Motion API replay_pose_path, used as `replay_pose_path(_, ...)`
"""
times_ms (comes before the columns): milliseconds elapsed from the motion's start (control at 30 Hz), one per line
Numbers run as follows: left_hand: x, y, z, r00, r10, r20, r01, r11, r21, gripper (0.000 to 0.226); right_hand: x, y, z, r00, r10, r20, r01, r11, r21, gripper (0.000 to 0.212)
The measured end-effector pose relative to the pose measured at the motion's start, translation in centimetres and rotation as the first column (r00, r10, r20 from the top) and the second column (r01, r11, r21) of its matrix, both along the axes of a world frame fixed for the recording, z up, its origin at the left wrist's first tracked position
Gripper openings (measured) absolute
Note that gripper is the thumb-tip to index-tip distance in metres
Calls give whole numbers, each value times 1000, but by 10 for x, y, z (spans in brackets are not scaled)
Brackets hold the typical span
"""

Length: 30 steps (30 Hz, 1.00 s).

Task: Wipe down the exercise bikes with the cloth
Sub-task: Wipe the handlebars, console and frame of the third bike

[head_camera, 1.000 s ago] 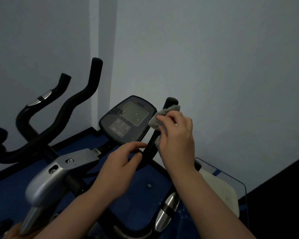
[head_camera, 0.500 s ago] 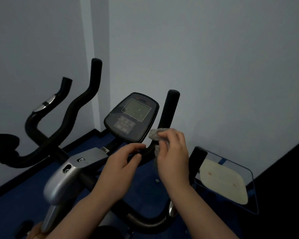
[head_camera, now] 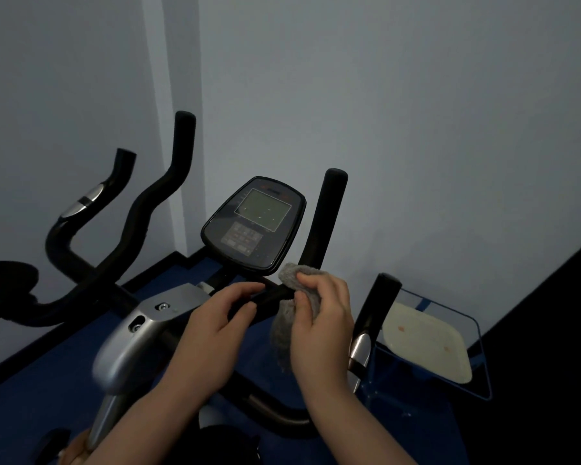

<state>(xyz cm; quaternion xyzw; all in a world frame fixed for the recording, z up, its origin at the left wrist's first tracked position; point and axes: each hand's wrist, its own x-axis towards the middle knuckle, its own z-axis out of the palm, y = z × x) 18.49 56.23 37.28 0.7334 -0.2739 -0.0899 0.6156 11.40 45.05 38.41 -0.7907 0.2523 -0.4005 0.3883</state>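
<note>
Head view shows your right hand clenched around the grey cloth, pressing it onto the black handlebar of the exercise bike, just below the console. Your left hand grips the same bar just beside the cloth. A second bike's handlebars stand to the left.

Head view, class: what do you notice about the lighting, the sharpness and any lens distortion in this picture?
Head view: dim, bluish light; the black handlebar and the dark floor at right lose detail. Head view: the silver bike housing looks smeared, while the console and grey cloth in the right hand are sharper. Head view: the wall corner leans, a wide-angle effect.
</note>
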Motion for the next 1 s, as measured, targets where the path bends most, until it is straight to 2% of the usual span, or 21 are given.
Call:
replay_pose_path(233,0,6,-5,998,15,-60,-19,998,-65,32,-2,16,-2,1000,7,-26,-8,1000,-28,21)
replay_pose_path(467,2,7,-5,997,2,-78,-13,990,-138,33,-5,33,-3,991,60,-119,-69,994,-79,24)
replay_pose_path(633,0,17,-8,998,47,-51,-52,992,-115,31,-5,50,-7,970,148,-194,-169,981,-92,26)
replay_pose_path(800,-3,38,-15,995,67,-71,-75,991,-111,30,-5,55,-9,964,177,-197,-197,977,-87,27)
replay_pose_path(1000,-18,59,-18,993,101,-68,-107,989,-97,30,-10,62,-11,922,296,-251,-336,932,-137,28)
